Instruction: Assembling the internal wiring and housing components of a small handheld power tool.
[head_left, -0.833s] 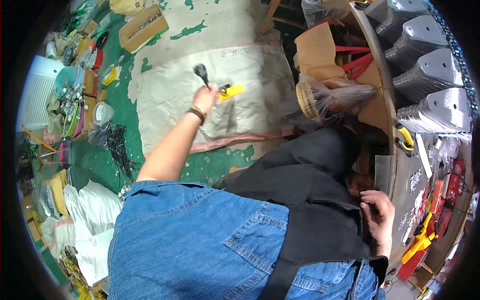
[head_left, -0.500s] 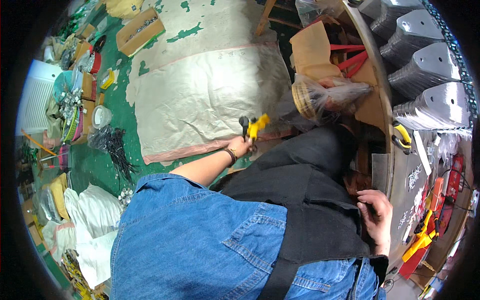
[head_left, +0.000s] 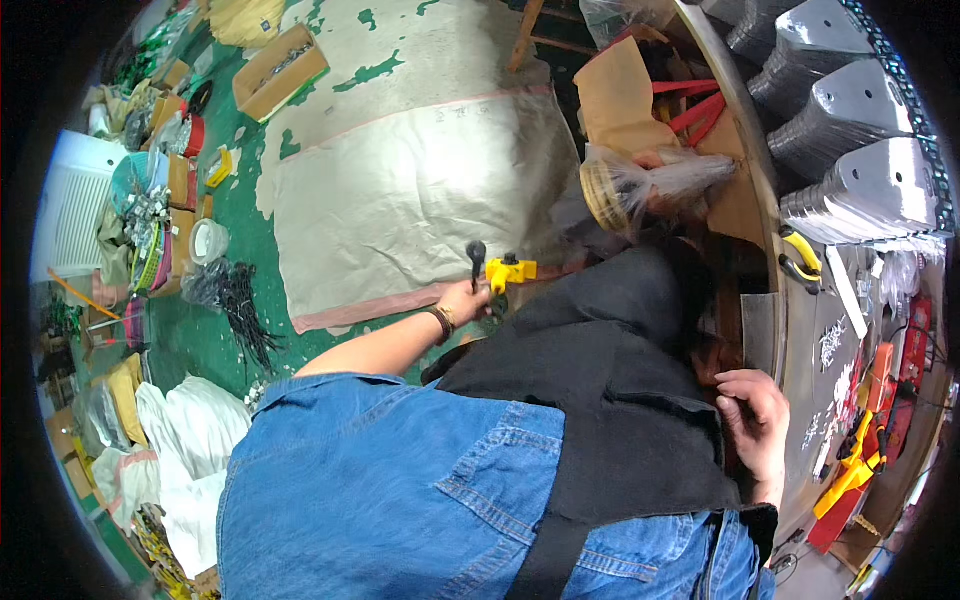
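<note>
My left hand (head_left: 463, 302) reaches out over the near edge of a pale sheet and is closed on a yellow-and-black part (head_left: 512, 272). The part has a yellow plastic body and a black round-ended piece standing up beside it; its exact kind is unclear. My fingers cover its lower end. By the side of my black apron (head_left: 640, 420), next to the bench edge, my right hand (head_left: 757, 418) hangs with loosely bent fingers and the thumb apart. Nothing shows in it.
The bench (head_left: 800, 380) at right carries stacked metal plates (head_left: 885, 190), yellow-handled pliers (head_left: 802, 262), small screws and another yellow-and-black part (head_left: 853, 470). A pale sheet (head_left: 420, 190) covers the green floor ahead. Boxes, black cable ties (head_left: 240, 310) and white sacks (head_left: 195, 420) lie at left.
My left hand has shifted slightly left and down, and the yellow-and-black part has turned to lie more level. The right hand stays nearly in place.
</note>
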